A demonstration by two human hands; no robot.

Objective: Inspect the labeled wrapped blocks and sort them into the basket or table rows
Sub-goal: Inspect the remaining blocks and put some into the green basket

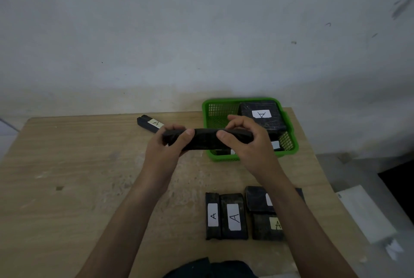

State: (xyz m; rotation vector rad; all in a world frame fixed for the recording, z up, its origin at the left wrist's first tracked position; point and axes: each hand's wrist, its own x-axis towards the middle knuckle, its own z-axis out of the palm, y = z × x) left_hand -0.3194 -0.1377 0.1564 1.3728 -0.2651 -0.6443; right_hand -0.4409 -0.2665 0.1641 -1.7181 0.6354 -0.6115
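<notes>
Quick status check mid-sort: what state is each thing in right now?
Held block: off the table, label not visible.
Left hand: grips its left end.
Right hand: grips its right end.
Green basket: upright, holds blocks.
Far block: flat on table, A up.
Near row: flat, labels up.

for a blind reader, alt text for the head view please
Left hand and right hand grip a long black wrapped block by its ends above a wooden table. A green basket behind holds labeled blocks; more marked A lie in a near row.
</notes>
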